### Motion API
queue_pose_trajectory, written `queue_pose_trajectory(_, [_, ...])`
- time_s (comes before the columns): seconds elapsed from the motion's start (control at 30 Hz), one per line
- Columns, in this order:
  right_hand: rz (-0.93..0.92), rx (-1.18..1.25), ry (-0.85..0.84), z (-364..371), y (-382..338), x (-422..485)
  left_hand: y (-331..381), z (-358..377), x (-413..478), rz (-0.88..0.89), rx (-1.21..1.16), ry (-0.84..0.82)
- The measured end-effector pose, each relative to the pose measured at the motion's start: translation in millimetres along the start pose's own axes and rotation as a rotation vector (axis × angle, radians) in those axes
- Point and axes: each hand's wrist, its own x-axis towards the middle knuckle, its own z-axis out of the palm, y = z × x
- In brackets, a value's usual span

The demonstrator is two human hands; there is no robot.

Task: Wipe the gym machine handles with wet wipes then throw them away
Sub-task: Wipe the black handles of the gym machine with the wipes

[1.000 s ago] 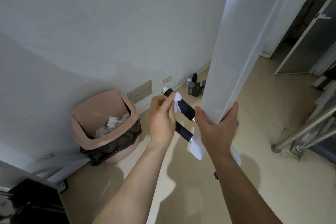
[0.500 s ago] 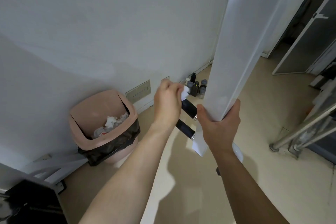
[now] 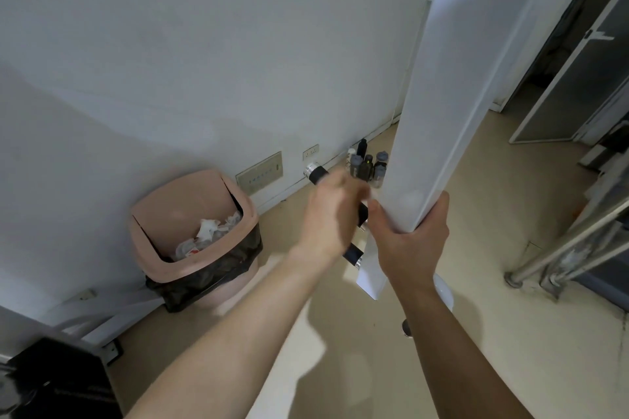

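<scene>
The upper handle [image 3: 316, 173] is a black grip with a silver end cap, and only that capped end pokes out beyond the left hand [image 3: 332, 214]. The fingers [image 3: 355, 189] look curled round the grip, but they are smeared with motion. I cannot tell whether a wipe sits under them, as none shows. A lower handle [image 3: 352, 253] peeks out below the heel of that hand. Just beside those fingers, the right hand [image 3: 410, 241] grips the bottom end of the white post [image 3: 439, 112], with the thumb on the near face and the fingers wrapped round the far edge.

What worries me is that the two hands are nearly touching, so a hard stroke inward could knock the left knuckles into the right thumb or the post's corner. A stroke outward could run off the capped end, and the wipe, if there is one, could drop to the floor [image 3: 476, 333]. If the right hand slackens, the post may swing. The pink bin [image 3: 153, 265], with crumpled tissues [image 3: 207, 231] inside, stands well out beyond the back of the left hand — a careless toss could miss its slanted opening.
</scene>
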Motion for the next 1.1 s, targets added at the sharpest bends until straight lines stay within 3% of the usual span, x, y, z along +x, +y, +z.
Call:
queue_pose_trajectory(0.13, [-0.007, 0.000, 0.008, 0, 1, 0, -1, 13, -22, 0.123, 0.016, 0.131])
queue_pose_trajectory(0.27, [-0.015, -0.032, 0.014, 0, 1, 1, -27, 9, 5, -0.174, -0.116, 0.401])
queue_pose_trajectory(0.47, [-0.014, -0.048, 0.027, 0, 3, -1, 1, 26, 9, -0.698, -0.626, 0.697])
queue_pose_trajectory(0.63, [-0.009, -0.045, 0.033, 0, 3, -1, 34, 41, -29, -0.809, -0.904, 0.608])
queue_pose_trajectory(0.73, [-0.006, -0.044, 0.032, 0, 3, -1, 17, 34, -13, -0.893, -0.903, 0.683])
queue_pose_trajectory(0.9, [-0.013, -0.034, 0.019, 1, 3, -2, -17, 10, 34, -1.147, -1.109, 0.740])
queue_pose_trajectory(1.1, [-0.016, -0.018, 0.054, 3, 3, -2, -7, 32, 9, -1.273, -1.431, 0.446])
